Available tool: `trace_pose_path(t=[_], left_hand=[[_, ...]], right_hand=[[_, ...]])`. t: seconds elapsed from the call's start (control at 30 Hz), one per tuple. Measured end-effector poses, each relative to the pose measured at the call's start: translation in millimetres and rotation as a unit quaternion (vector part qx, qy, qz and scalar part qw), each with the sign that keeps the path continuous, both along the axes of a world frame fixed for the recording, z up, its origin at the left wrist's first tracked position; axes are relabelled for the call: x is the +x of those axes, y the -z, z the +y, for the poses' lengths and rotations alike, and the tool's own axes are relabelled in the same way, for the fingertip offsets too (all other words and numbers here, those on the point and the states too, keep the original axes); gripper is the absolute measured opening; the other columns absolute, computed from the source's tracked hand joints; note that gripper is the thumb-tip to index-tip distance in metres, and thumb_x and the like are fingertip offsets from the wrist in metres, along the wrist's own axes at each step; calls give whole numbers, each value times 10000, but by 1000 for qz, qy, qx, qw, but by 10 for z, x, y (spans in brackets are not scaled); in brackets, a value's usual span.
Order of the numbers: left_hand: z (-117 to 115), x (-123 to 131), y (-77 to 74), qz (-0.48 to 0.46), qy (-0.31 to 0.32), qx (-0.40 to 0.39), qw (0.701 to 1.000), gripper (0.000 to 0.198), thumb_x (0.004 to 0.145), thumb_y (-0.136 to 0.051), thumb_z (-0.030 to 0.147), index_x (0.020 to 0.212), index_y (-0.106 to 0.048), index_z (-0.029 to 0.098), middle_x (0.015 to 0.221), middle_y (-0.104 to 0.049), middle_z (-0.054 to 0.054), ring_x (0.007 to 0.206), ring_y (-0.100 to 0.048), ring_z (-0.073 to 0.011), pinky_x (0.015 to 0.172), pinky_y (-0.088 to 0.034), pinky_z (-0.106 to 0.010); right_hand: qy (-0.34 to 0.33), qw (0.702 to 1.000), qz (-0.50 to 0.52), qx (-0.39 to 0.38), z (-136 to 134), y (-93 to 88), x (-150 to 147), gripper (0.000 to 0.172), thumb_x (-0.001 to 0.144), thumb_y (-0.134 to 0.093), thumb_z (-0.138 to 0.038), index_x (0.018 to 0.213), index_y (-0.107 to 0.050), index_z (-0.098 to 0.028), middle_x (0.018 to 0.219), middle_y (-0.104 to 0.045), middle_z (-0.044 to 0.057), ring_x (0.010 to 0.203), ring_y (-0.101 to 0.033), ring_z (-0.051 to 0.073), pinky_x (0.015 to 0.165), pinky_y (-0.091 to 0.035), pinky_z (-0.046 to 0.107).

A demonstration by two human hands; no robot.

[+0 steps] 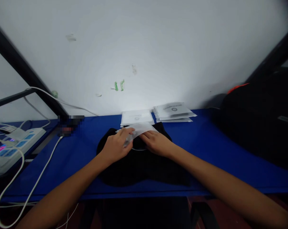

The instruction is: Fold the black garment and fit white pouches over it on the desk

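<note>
A translucent plastic bag (142, 128) is raised over the middle of a blue-topped table. My left hand (117, 144) grips its left edge between thumb and fingers. From the right, my right hand (155, 142) reaches under the lifted edge, fingers together and curled, their tips hidden by the plastic. Whether those fingertips hold the bag or something in it, I cannot tell. Black cloth (144, 168) lies spread beneath both hands and shows beyond them.
Flat printed packets (173, 110) are stacked at the wall, beside another white packet (137, 117). A power strip (17, 148) with white cables is at left. A large black item (260, 124) fills the right side of the blue table (70, 159).
</note>
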State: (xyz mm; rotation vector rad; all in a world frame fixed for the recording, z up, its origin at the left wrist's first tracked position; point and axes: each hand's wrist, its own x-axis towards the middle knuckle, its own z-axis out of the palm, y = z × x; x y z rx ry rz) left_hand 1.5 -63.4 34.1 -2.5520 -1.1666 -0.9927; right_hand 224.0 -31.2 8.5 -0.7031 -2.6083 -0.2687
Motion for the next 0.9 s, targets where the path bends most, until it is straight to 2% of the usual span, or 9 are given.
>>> trace_pose_path(t=[0.1, 0.2, 0.37, 0.47, 0.57, 0.63, 0.77, 0.83, 0.9], left_hand=[[41, -64, -64, 12, -19, 1, 1000, 320, 866, -498, 147, 1158, -617, 203, 1071, -706, -49, 869, -701, -186, 686, -581, -287], [175, -152, -134, -33, -18, 53, 998, 317, 897, -465, 123, 1139, -658, 190, 1053, -733, -58, 920, -712, -186, 790, -595, -319], [602, -215, -144, -43, -42, 132, 989, 332, 922, -454, 142, 1183, -658, 151, 1133, -724, -89, 984, -715, -203, 839, -593, -331], [878, -171, -97, 25, -123, 61, 990, 373, 937, -410, 150, 1241, -624, 128, 1208, -689, -107, 1051, -689, -216, 889, -563, -341], [1086, -94, -57, 115, -200, -40, 972, 431, 968, -356, 177, 1364, -524, 159, 1321, -619, -111, 1122, -648, -231, 925, -523, -355], [1183, -43, -36, 151, -210, -79, 963, 408, 965, -384, 214, 1337, -550, 191, 1243, -666, -113, 1051, -673, -253, 883, -520, -370], [1291, 32, -18, 211, -207, -147, 944, 279, 889, -550, 368, 989, -712, 165, 942, -733, -145, 884, -691, -299, 786, -512, -385], [1291, 52, -35, 223, -207, -167, 938, 393, 871, -560, 516, 911, -715, 156, 922, -723, -171, 887, -677, -320, 778, -507, -403], [1237, 60, -67, 227, -210, -171, 936, 550, 865, -498, 655, 944, -707, 152, 959, -713, -190, 946, -656, -341, 806, -502, -429]], right_hand=[[-79, 993, 42, 75, -46, -44, 55, 298, 937, -428, -230, 1143, -561, -60, 986, -653, 191, 901, -615, 261, 752, -544, 413], [-154, 975, 92, 130, -136, -121, 111, 453, 1006, -301, -382, 1214, -535, -53, 1009, -657, 197, 931, -603, 260, 769, -544, 419], [-222, 951, 141, 164, -250, -228, 128, 533, 1035, -143, -371, 1219, -544, -74, 1027, -671, 172, 984, -613, 241, 797, -547, 388], [-232, 951, 135, 156, -257, -232, 108, 559, 1036, -122, -377, 1167, -571, -71, 1031, -674, 166, 987, -615, 236, 825, -540, 384], [-230, 957, 115, 133, -227, -177, 89, 533, 1034, -154, -377, 1159, -574, -73, 1032, -674, 171, 995, -611, 234, 835, -533, 392], [-226, 964, 95, 107, -198, -129, 82, 487, 1025, -216, -382, 1176, -565, -78, 1046, -669, 177, 1022, -606, 240, 849, -527, 403], [-211, 974, 59, 57, -156, -84, 84, 390, 968, -390, -349, 1211, -538, -82, 1098, -662, 186, 1091, -582, 257, 894, -511, 426], [-203, 977, 49, 37, -153, -106, 92, 386, 937, -434, -322, 1228, -532, -87, 1144, -654, 186, 1123, -568, 262, 920, -502, 436], [-187, 981, 41, 34, -159, -151, 106, 406, 907, -466, -293, 1255, -526, -93, 1211, -629, 191, 1144, -557, 274, 928, -498, 451]])
